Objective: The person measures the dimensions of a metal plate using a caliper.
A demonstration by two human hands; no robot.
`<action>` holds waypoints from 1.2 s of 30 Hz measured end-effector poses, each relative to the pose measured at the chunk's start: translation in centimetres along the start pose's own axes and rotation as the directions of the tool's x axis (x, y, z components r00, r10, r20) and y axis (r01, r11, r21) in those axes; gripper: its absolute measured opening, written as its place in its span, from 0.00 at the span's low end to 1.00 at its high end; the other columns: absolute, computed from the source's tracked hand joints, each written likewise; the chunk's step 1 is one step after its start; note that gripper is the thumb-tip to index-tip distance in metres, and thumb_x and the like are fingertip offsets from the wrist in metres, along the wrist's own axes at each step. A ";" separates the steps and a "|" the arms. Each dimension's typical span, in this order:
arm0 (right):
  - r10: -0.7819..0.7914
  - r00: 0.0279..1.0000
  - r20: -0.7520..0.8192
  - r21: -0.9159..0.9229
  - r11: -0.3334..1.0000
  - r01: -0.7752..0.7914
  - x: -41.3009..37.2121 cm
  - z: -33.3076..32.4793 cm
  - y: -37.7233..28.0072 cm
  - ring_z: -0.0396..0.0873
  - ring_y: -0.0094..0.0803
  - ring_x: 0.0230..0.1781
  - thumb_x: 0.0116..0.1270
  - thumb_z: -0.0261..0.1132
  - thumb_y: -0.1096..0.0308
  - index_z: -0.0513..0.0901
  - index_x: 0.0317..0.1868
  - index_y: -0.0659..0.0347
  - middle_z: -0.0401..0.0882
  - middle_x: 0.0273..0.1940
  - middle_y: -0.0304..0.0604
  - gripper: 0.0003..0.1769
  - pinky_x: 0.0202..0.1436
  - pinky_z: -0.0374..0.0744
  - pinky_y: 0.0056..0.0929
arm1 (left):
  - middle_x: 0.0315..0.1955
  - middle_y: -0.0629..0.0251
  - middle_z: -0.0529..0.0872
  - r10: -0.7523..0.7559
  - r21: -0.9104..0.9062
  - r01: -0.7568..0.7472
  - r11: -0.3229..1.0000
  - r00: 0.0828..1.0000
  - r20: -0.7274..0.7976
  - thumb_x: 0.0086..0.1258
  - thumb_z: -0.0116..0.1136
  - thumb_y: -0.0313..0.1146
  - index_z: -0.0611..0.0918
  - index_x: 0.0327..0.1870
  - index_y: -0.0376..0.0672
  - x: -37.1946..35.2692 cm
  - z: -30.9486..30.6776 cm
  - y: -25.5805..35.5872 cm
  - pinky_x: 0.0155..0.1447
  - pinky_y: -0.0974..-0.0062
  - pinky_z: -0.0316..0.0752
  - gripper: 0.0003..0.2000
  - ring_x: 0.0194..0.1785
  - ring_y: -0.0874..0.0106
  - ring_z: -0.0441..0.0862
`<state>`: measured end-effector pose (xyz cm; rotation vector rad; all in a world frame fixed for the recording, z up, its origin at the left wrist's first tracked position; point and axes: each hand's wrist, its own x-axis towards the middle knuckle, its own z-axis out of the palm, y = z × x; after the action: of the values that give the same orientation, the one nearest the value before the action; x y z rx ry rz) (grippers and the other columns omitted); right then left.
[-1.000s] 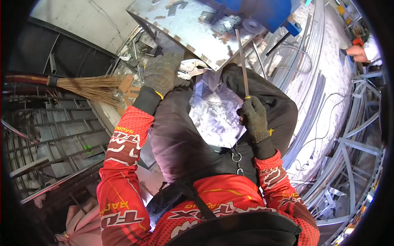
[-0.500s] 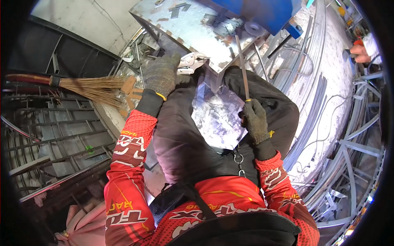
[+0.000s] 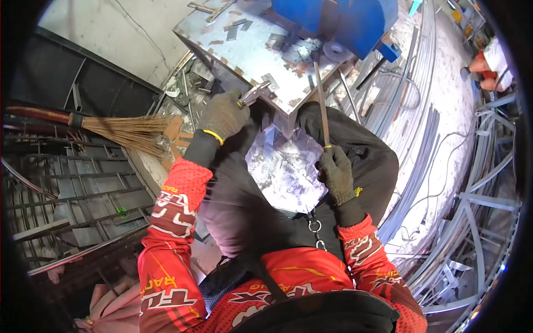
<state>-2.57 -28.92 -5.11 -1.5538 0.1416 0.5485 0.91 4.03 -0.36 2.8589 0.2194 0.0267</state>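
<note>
My left hand [image 3: 224,114], in a grey knit glove, is closed on silver locking pliers [image 3: 254,94] whose jaws reach the near edge of the metal work table [image 3: 250,47]. In my gloved right hand [image 3: 335,172] I hold the lower end of a long thin metal file [image 3: 321,97], which points up onto the table top among small metal offcuts. I sit with my black-trousered knees on either side of the table's corner.
A straw broom [image 3: 119,129] lies to my left over stacked metal grilles [image 3: 72,188]. A blue machine [image 3: 338,19] stands on the table's far side. Steel bars and frames [image 3: 466,211] lie to the right. Another person's arm [image 3: 488,69] shows at top right.
My left hand has turned the pliers so the jaws point up at the table edge. The right hand with the file has shifted slightly left and up.
</note>
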 end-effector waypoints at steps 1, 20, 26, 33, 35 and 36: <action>-0.001 1.000 0.007 -0.006 1.000 0.001 0.0 0.2 -0.3 0.72 0.17 0.26 0.80 0.60 0.61 0.79 0.47 0.61 0.74 0.30 0.32 0.11 0.29 0.73 0.22 | 0.36 0.43 0.88 -0.054 -0.140 0.052 0.989 0.998 -0.015 0.68 0.63 0.44 0.80 0.51 0.44 -0.6 0.7 0.9 0.50 0.44 0.79 0.17 0.45 0.40 0.85; -0.150 0.989 0.013 -0.301 0.942 0.147 -0.6 1.8 1.4 0.71 0.17 0.27 0.85 0.60 0.60 0.80 0.57 0.63 0.77 0.32 0.33 0.15 0.30 0.72 0.22 | 0.52 0.45 0.83 -0.204 -0.904 0.303 0.300 0.947 0.250 0.64 0.68 0.32 0.59 0.78 0.34 -5.7 12.4 5.8 0.61 0.56 0.79 0.42 0.54 0.49 0.83; -0.231 0.973 0.030 -0.518 0.828 0.213 -0.3 3.9 -1.0 0.85 0.51 0.38 0.78 0.62 0.60 0.78 0.62 0.63 0.83 0.37 0.59 0.20 0.44 0.80 0.44 | 0.50 0.44 0.81 -0.315 -0.887 0.350 0.302 0.914 0.254 0.62 0.70 0.31 0.60 0.75 0.34 -5.3 13.0 7.3 0.56 0.59 0.80 0.41 0.52 0.51 0.84; -0.553 0.827 0.103 -0.658 0.586 0.473 1.7 6.1 -0.8 0.84 0.62 0.41 0.80 0.59 0.60 0.78 0.55 0.65 0.84 0.42 0.60 0.16 0.41 0.80 0.53 | 0.60 0.39 0.79 -0.190 -0.746 0.055 0.664 0.977 -0.096 0.67 0.68 0.32 0.57 0.76 0.27 -5.4 14.3 7.9 0.65 0.59 0.78 0.41 0.58 0.49 0.84; -0.458 0.872 0.173 -0.783 0.473 0.404 2.4 6.5 -2.3 0.84 0.61 0.35 0.81 0.57 0.59 0.76 0.54 0.64 0.84 0.39 0.60 0.15 0.36 0.80 0.56 | 0.64 0.38 0.77 -0.151 -0.691 0.073 0.719 0.987 -0.052 0.68 0.68 0.32 0.55 0.78 0.27 -5.5 14.4 7.3 0.70 0.60 0.75 0.42 0.64 0.48 0.81; -0.456 0.875 0.163 -0.782 0.481 0.396 3.3 6.4 -2.2 0.84 0.61 0.35 0.81 0.57 0.59 0.76 0.54 0.64 0.84 0.39 0.60 0.15 0.36 0.80 0.56 | 0.65 0.37 0.76 -0.007 -0.557 -0.045 0.830 0.996 -0.090 0.67 0.68 0.32 0.55 0.77 0.26 -5.4 15.8 6.5 0.71 0.59 0.74 0.42 0.67 0.46 0.78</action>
<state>-0.42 -21.75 -4.28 -2.4021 -0.5308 0.1225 -2.87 -7.18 -13.80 2.2711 0.1658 0.1903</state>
